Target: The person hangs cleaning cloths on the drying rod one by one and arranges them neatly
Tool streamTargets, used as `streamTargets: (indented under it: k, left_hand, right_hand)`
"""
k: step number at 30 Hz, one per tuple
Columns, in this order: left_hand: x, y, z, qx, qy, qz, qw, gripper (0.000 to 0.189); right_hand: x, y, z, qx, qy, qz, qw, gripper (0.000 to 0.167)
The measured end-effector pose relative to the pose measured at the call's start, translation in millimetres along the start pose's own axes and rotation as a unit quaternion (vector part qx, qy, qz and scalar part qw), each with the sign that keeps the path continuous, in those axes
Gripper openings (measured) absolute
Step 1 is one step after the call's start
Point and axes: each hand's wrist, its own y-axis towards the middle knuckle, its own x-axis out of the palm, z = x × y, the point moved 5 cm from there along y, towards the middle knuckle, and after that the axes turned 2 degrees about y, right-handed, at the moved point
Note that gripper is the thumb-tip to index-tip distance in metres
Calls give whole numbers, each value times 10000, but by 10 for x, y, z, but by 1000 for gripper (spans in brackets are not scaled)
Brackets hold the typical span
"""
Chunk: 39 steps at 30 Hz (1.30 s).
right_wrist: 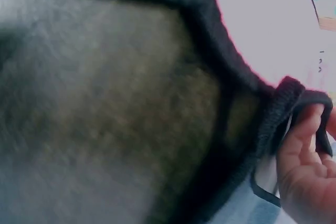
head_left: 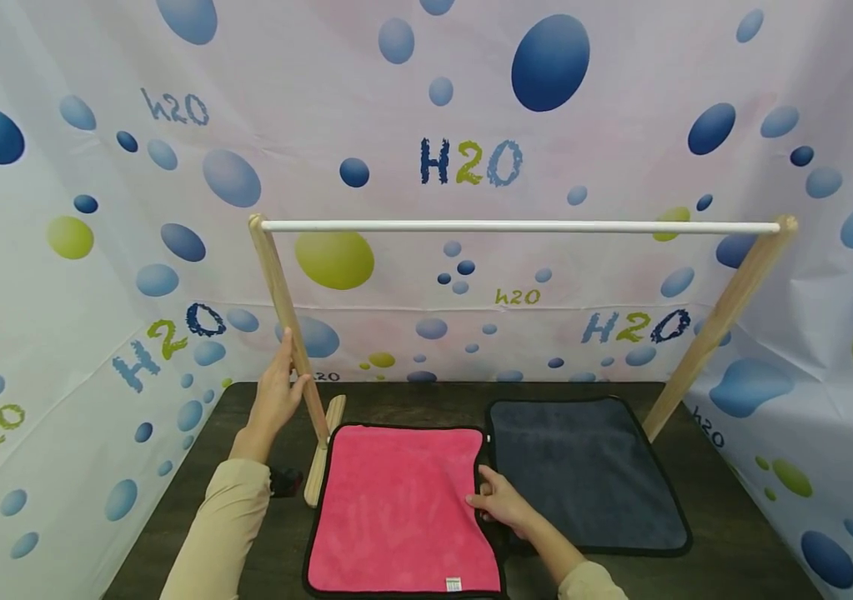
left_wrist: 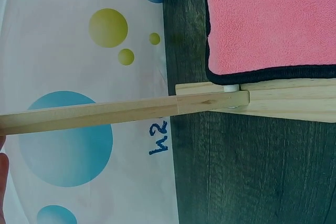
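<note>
From my remote seat I see the left grip (head_left: 276,396), a person's left hand, touching the left wooden post (head_left: 281,292) with its fingers held straight. Above and to the right of it, a white bar (head_left: 519,226) runs across to the right post (head_left: 722,325); below it lies the post's wooden foot (head_left: 316,477).

The right grip (head_left: 504,502) pinches the black-edged pink cloth (head_left: 399,508) by its right side; my right wrist view is badly blurred, so I can't say how many fingers share the pinch. The cloth lies leftward from that grip on the dark worktop (head_left: 741,542), a white label (head_left: 454,584) near its bottom edge. Just right of the same grip lies a dark blue-grey cloth (head_left: 591,467).
</note>
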Motion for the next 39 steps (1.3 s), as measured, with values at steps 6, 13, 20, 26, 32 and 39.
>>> streamTargets:
  k: [6, 13, 20, 26, 32, 39]
  left_hand:
    - [-14, 1, 27, 40, -18, 28, 10000, 99]
    - [-38, -23, 6, -161, -99, -70, 9998, 97]
    - [-41, -26, 20, 76, -191, 53, 9998, 100]
    - [-11, -17, 29, 100, -304, 89, 9994, 104]
    - [21, -2, 45, 51, -456, 95, 9989, 103]
    - [11, 6, 50, -53, -273, 211, 9994, 103]
  right_hand:
    - [-21, -25, -209, -51, 418, -378, 9984, 73]
    - [44, -44, -515, -272, 1011, -811, 9912, 78]
    - [158, -120, -860, -574, 1476, -1316, 9786, 77]
    - [124, -182, -1184, -881, 1573, -1491, 9722, 79]
    - [16, -219, -1448, -1270, 1648, -1634, 9644, 80]
    - [-127, -244, -1655, -1551, 1748, -1514, 9605, 81]
